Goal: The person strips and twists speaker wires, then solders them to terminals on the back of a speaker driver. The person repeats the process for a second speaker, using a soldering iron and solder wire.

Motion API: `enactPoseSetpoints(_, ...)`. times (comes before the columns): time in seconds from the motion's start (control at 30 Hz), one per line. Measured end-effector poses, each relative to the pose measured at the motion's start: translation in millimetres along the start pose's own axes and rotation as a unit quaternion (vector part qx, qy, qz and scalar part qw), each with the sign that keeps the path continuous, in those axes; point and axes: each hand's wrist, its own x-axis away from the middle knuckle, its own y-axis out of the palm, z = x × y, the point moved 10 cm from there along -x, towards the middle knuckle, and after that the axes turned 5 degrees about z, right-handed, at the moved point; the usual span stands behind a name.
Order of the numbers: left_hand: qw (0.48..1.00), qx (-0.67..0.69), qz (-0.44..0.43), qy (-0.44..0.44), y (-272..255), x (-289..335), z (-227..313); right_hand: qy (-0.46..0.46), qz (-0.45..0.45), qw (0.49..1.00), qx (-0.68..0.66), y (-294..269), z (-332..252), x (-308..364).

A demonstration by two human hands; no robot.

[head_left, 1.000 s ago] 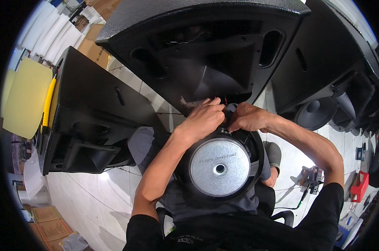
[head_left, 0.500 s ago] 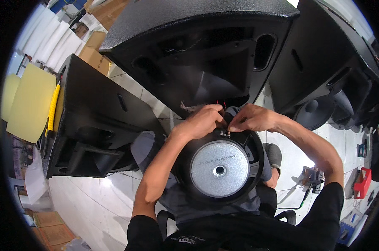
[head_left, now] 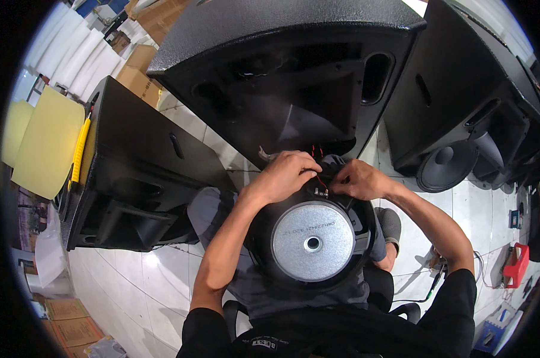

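Note:
A round loudspeaker driver [head_left: 313, 224] lies magnet up across my lap, its black frame around the silver magnet. On its far rim sits a small metal terminal [head_left: 321, 192]. My left hand [head_left: 285, 178] is closed in a pinch just beyond that rim, with a thin red wire [head_left: 324, 184] at its fingertips. Just right of the terminal, my right hand [head_left: 360, 180] has its fingers curled together; what they hold is hidden. Beyond both hands stands a large black speaker cabinet [head_left: 324, 119], with red wires showing at its lower opening.
Another black cabinet [head_left: 144, 173] stands at left, bearing yellow sheets [head_left: 49, 143] and a yellow cutter [head_left: 80, 152]. At right are a further cabinet [head_left: 461, 89] and a loose speaker cone [head_left: 446, 166]. A red tool [head_left: 516, 265] and a cable lie on the tiled floor.
My right hand has drawn back slightly to the right of the terminal. The red wire between the hands now shows. My left hand has shifted only a little.

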Motion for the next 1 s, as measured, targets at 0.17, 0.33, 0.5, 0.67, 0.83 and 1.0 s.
enactPoseSetpoints(0.17,1.000,0.000,0.017,-0.020,-3.5,7.4,-1.2,0.046,0.020,0.996,-0.071,1.8,-3.8,-0.9)
enactPoseSetpoints(0.33,0.992,0.062,0.072,-0.080,-18.1,11.8,2.6,-0.028,0.154,0.988,-0.006,-28.3,-31.8,4.1)
enactPoseSetpoints(0.5,0.999,0.016,0.022,-0.032,-7.1,12.1,6.9,-0.087,0.178,0.973,0.114,-27.2,-58.4,8.0)
enactPoseSetpoints(0.67,0.997,0.042,0.036,-0.053,-8.1,14.5,2.5,-0.103,0.138,0.978,0.117,-23.5,-75.3,10.3)
enactPoseSetpoints(0.83,0.978,0.165,0.066,-0.112,3.3,20.5,-14.7,-0.082,0.127,0.988,-0.025,-31.6,-36.1,4.5)
enactPoseSetpoints(1.0,0.966,0.186,0.033,-0.177,8.4,23.3,-22.2,-0.192,0.110,0.975,-0.027,-17.2,-35.5,4.4)
